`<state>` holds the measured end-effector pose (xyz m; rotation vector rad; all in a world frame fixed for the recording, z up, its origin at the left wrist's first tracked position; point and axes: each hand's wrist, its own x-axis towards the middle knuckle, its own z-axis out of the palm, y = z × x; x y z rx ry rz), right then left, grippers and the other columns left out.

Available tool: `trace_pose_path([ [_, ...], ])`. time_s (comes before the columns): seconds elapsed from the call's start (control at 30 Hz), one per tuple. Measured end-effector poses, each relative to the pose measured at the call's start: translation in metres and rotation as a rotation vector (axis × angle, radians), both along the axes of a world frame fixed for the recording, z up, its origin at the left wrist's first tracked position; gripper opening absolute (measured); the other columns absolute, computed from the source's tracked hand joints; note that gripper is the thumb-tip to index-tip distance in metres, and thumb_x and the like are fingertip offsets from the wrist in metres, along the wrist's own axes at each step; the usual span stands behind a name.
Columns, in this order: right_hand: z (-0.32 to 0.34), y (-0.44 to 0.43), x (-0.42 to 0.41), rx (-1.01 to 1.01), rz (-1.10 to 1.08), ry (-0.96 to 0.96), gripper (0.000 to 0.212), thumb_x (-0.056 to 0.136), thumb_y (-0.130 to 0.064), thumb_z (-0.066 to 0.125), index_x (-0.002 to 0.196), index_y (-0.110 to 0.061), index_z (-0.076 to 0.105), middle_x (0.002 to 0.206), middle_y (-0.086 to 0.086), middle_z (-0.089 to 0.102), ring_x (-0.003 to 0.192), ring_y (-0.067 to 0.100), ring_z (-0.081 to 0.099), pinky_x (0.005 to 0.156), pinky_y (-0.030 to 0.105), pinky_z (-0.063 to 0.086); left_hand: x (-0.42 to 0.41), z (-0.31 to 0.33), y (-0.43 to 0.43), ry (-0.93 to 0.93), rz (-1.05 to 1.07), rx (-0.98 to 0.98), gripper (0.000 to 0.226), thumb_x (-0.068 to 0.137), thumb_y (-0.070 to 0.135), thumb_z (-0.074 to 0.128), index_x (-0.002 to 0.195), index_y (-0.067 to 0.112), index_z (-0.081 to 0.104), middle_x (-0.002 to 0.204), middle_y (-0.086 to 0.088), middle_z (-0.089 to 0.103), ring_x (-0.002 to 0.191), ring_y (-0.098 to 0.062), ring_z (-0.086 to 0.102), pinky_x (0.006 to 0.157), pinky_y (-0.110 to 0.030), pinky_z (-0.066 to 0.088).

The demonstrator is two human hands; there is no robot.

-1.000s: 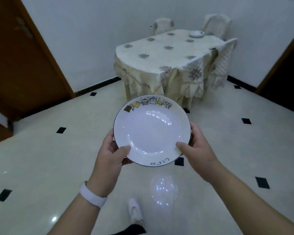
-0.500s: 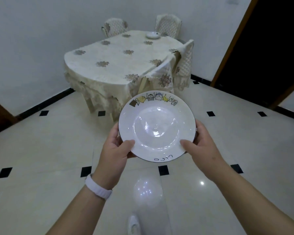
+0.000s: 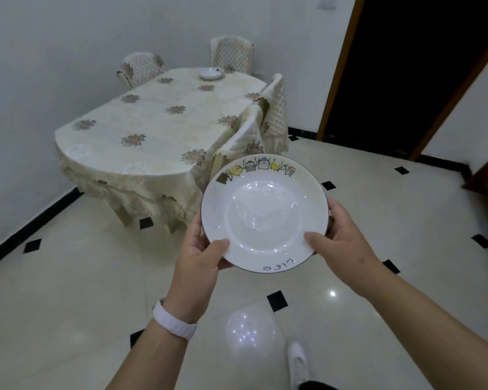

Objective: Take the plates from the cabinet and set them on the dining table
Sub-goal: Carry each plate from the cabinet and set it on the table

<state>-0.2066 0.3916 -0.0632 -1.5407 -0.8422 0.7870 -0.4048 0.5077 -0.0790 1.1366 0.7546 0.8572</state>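
Observation:
I hold a white deep plate (image 3: 264, 218) with a dark rim and small cartoon figures along its far edge, level in front of me above the floor. My left hand (image 3: 200, 257) grips its near-left rim, thumb on top. My right hand (image 3: 340, 240) grips the near-right rim the same way. The dining table (image 3: 152, 130), covered by a cream flowered cloth, stands ahead to the left against the wall. Another white plate (image 3: 211, 73) lies at its far end. The cabinet is not in view.
Cloth-covered chairs stand around the table: one (image 3: 251, 136) at its near right side, another (image 3: 276, 105) behind it, two more at the far end (image 3: 231, 56). A dark doorway (image 3: 406, 74) opens at the right. The floor is glossy tile with black diamond insets.
I have walked nearer the table and the view has swung right, so the table now lies more to the left. Both hands keep the same grip on the plate.

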Motion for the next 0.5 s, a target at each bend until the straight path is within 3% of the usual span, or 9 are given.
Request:
trace_pose_path([
  [0.3, -0.020, 0.047, 0.073, 0.030, -0.043, 0.078, 0.061, 0.087, 0.007, 0.055, 0.129, -0.035, 0.045, 0.102, -0.006, 0.068, 0.092, 0.014, 0.067, 0.073, 0.031, 0.059, 0.076, -0.001, 0.049, 0.062, -0.031, 0.028, 0.057, 0.091, -0.013, 0.044, 0.133, 0.025, 0.051, 0.106, 0.007, 0.071, 0.089, -0.015, 0.067, 0.064, -0.033, 0.056],
  [0.5, -0.024, 0.093, 0.164, 0.080, 0.001, 0.150, 0.063, 0.073, -0.009, 0.056, 0.130, -0.035, 0.047, 0.106, -0.007, 0.069, 0.093, 0.016, 0.065, 0.070, 0.029, 0.055, 0.169, 0.007, 0.091, 0.099, 0.000, 0.021, 0.059, 0.090, -0.012, 0.044, 0.130, 0.031, 0.054, 0.109, 0.003, 0.071, 0.090, -0.017, 0.069, 0.066, -0.033, 0.057],
])
